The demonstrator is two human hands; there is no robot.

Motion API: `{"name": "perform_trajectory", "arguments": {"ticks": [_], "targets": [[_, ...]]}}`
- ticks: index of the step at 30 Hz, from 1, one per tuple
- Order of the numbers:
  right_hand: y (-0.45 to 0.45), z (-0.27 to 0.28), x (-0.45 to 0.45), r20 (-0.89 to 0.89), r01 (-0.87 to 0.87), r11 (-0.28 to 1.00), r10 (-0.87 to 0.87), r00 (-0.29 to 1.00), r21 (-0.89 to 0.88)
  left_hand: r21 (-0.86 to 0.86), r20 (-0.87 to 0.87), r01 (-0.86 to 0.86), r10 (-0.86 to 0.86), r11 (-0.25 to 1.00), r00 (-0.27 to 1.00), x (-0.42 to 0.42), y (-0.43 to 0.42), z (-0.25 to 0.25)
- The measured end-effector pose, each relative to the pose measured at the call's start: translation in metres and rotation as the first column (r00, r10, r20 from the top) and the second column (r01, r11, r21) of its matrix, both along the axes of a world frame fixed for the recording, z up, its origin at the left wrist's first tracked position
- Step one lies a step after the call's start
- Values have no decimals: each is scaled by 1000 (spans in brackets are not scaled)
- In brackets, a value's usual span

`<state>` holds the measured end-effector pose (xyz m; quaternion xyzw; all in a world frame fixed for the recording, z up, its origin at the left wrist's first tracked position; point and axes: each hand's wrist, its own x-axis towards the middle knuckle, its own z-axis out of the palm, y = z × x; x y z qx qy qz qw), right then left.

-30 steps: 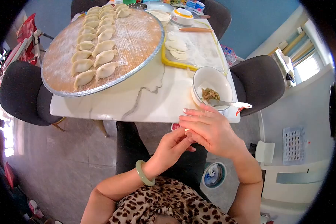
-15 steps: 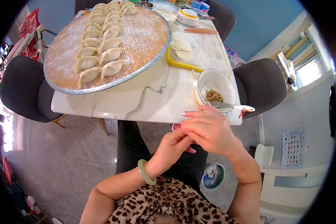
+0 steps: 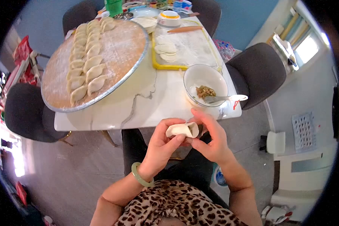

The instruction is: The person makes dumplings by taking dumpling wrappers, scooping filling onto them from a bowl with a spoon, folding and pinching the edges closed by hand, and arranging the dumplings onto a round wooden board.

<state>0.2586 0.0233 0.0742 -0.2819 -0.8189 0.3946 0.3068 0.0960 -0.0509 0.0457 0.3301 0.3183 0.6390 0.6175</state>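
A partly folded dumpling [image 3: 178, 130] is held in front of the table edge, its right end gaping and showing some filling. My left hand [image 3: 162, 145] grips its left side, thumb along the near face. The fingers of my right hand [image 3: 211, 141] are closed around the right end. Just beyond my right hand stands a white bowl [image 3: 190, 81] with a small heap of filling [image 3: 205, 91]. A spoon [image 3: 226, 98] rests in it, its white handle over the rim.
A floured round board [image 3: 120, 49] carries rows of finished dumplings [image 3: 95, 71]. Right of it lies a yellow-edged board [image 3: 192, 45] with several round wrappers [image 3: 166, 49] and a rolling pin [image 3: 184, 29]. Grey chairs [image 3: 258, 69] flank the white table [image 3: 147, 113].
The dumpling, hidden behind my fingers before, now shows between my hands. My right hand has turned and come lower, away from the bowl. The whole view has shifted.
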Motion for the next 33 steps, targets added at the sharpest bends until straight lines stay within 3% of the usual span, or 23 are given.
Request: {"name": "perform_trajectory", "arguments": {"ticks": [3,5,7,9,10,12,18,25,27,31,33], "targets": [[-11,-9,-8,-214,-22,1000,25,976,20,57,-11,-19,19,998,1000,1,-4,-5],[-16,-15,-11,-430,-157,950,26,902,-271,86,25,-25,22,996,999,2,-7,-6],[-14,-16,-7,-405,-171,953,57,913,-251,113,1,-51,51,992,999,7,-6,-5],[-12,-18,-4,-296,-125,992,125,947,22,161,-63,-67,78,985,995,9,-6,-10],[-12,-16,-3,-305,-120,993,121,945,20,158,-73,-61,74,985,995,11,-7,-10],[-13,-7,-3,-154,21,954,27,988,300,146,-148,-109,130,983,980,16,-8,-3],[-13,-9,5,-105,116,857,-73,992,502,180,-304,-140,191,974,933,25,-9,3],[-13,-14,8,-99,87,847,-40,994,524,215,-389,-158,233,964,892,28,-13,2],[-10,-12,6,-79,-27,939,57,995,344,156,-418,-171,222,973,881,24,-13,0],[-5,2,6,-158,-117,979,144,977,165,126,-324,-154,188,980,927,23,-13,7],[4,6,12,30,-186,943,185,982,276,181,-349,-132,190,974,918,23,-13,7]]}}
